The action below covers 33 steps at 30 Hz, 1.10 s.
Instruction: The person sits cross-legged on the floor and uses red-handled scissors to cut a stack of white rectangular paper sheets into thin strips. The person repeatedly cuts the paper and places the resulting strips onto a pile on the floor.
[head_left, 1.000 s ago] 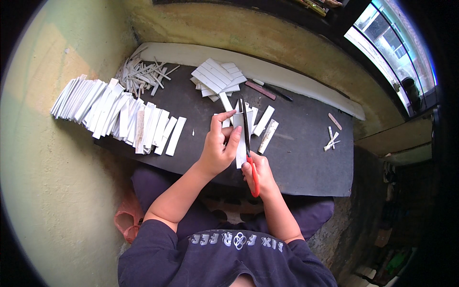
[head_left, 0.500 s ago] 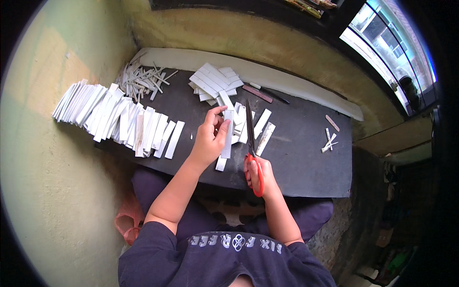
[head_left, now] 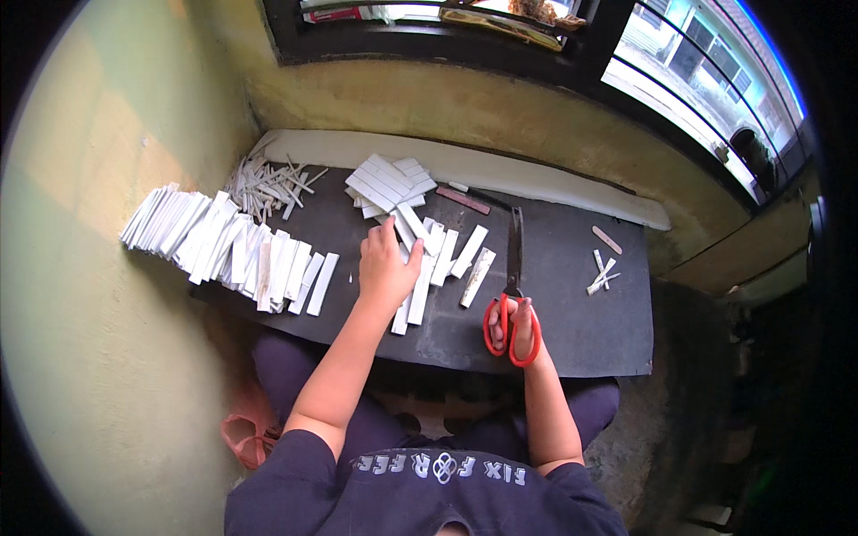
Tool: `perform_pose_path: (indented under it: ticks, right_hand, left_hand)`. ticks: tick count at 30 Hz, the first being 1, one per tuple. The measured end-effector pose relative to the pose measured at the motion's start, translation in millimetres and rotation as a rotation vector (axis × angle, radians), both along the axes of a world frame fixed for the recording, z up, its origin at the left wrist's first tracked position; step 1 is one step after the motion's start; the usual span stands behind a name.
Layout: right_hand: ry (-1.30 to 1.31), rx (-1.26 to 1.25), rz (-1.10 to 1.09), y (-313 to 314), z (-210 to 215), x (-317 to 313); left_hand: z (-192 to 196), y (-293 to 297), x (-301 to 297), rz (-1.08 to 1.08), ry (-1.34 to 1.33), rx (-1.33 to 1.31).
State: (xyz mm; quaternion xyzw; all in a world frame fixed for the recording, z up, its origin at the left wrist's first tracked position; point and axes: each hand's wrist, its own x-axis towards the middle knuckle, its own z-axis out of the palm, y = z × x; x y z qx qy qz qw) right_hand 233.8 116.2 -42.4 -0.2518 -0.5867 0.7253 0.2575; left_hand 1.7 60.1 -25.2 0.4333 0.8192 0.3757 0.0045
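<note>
My left hand (head_left: 384, 275) reaches over a loose pile of white strips (head_left: 444, 258). Its thumb and fingers are spread to either side of a white strip (head_left: 405, 236) lying near the stack; no firm grip on it shows. My right hand (head_left: 518, 329) holds a pair of scissors (head_left: 516, 259) by red loop handles, the dark blades pointing away from me and lying close together. Just left of the scissors lies a stained strip (head_left: 478, 277). Beyond my left hand sits a stack of white pieces marked with lines (head_left: 382, 182).
A long row of white strips (head_left: 206, 239) runs along the table's left side, with thin offcuts (head_left: 268, 189) behind it. At the back lie a reddish bar (head_left: 463, 200) and a dark pen-like stick (head_left: 490, 199). Small pieces (head_left: 602, 272) and a tan stick (head_left: 607, 239) rest at the right.
My left hand has let go of the strip it held up, and reaches toward the stack. My right hand has moved right with the scissors, turning them so both handle loops show. The view has shifted.
</note>
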Motion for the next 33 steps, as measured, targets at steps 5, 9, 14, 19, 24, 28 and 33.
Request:
perform_pose_path:
  ticks: [5,9,14,19,24,28,33]
  right_hand:
    - [0.183,-0.133,0.069,12.6,-11.3,3.2]
    - [0.186,-0.140,0.063,13.6,-14.6,8.5]
    - [0.176,-0.043,0.086,4.9,-5.7,7.7]
    - [0.129,-0.021,0.096,4.3,-1.8,11.6]
    - [0.128,-0.010,0.103,6.2,-4.6,12.8]
    - [0.119,-0.007,0.110,5.7,-3.4,10.9]
    - [0.123,-0.017,0.128,7.7,-5.3,10.6]
  left_hand:
    - [-19.7,34.7,5.1,0.074,0.098,-0.089]
    - [-28.7,38.0,33.5,0.011,0.048,-0.138]
    - [-38.4,37.6,51.7,-0.070,0.099,-0.066]
    - [-23.8,42.8,59.8,-0.030,0.086,-0.042]
    - [5.7,44.4,-5.5,0.381,0.059,0.053]
    - [6.4,47.6,-70.2,0.642,-0.129,-0.115]
    - [3.4,57.2,-93.9,0.595,-0.256,-0.249]
